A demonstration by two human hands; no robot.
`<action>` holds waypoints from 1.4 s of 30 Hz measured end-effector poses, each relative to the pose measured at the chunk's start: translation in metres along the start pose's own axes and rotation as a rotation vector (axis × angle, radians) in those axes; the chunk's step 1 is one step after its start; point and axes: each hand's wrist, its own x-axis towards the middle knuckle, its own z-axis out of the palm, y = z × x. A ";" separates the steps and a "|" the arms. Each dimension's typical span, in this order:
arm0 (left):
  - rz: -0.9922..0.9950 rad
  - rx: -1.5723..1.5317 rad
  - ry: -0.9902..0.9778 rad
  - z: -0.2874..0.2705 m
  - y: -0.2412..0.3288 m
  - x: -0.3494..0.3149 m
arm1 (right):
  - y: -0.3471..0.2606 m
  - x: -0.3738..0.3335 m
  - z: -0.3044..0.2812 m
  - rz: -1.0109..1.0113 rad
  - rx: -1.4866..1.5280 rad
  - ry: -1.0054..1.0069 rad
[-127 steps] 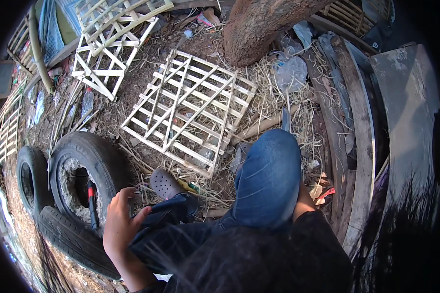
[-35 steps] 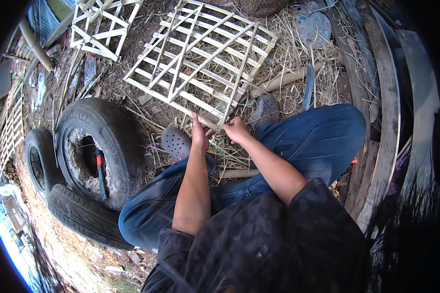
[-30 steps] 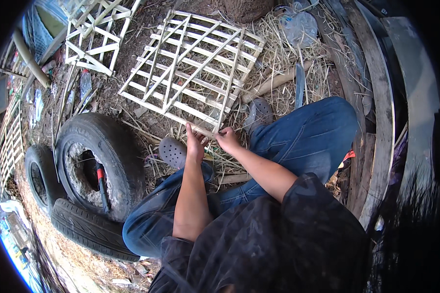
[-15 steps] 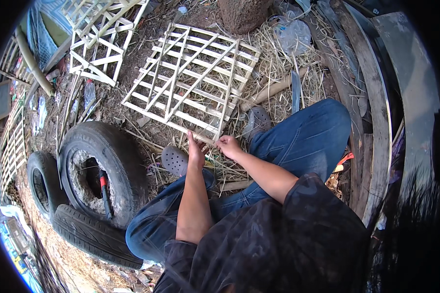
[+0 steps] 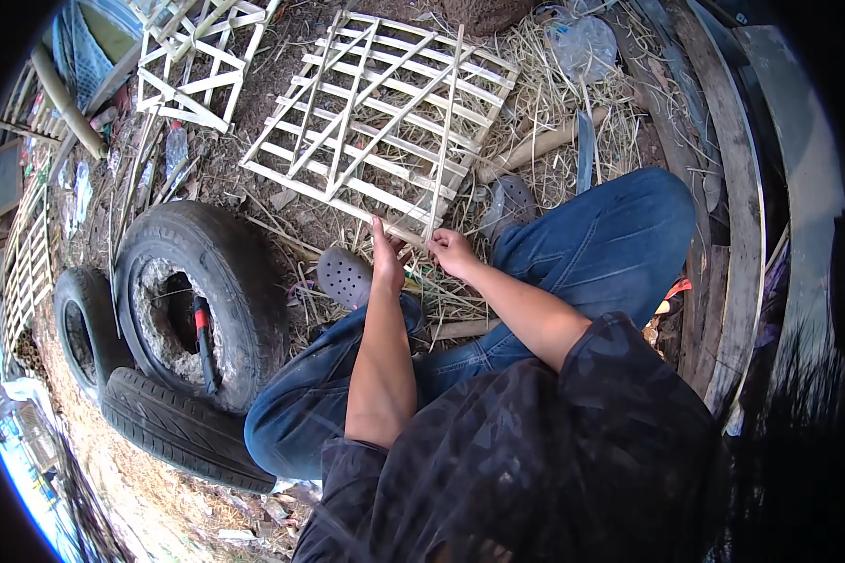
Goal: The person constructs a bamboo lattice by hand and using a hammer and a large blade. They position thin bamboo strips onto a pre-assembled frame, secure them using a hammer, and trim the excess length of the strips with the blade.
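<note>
A lattice panel of pale bamboo strips (image 5: 376,117), crossed by several slanting strips, lies in front of me over soil and straw. My left hand (image 5: 388,259) is at its near edge, one finger laid up against the edge strip and the others curled beside it, partly hidden. Close by on the right, my right hand (image 5: 453,253) pinches the panel's near corner, where an upright strip meets the edge. What is between those fingertips is too small to make out apart from the strip end.
Several old tyres (image 5: 258,310) stand and lie at the left; a red-and-black handled tool (image 5: 203,344) rests in one. Another bamboo lattice (image 5: 197,80) is at the far left. A log (image 5: 540,145), a flat blade-like strip (image 5: 585,150) and wooden planks (image 5: 737,188) are at the right.
The whole view has shifted, so the panel and my hands appear slightly higher and further right. Both hands stay at the same near corner with little change in grip.
</note>
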 end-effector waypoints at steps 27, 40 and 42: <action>0.026 0.035 0.005 -0.004 -0.002 -0.001 | -0.018 -0.005 -0.002 0.012 0.055 -0.043; 0.003 0.406 0.135 -0.020 -0.016 0.007 | -0.036 -0.010 -0.006 0.049 0.034 -0.084; 0.030 0.432 0.149 -0.015 -0.017 0.000 | -0.037 -0.010 -0.005 0.082 0.066 -0.080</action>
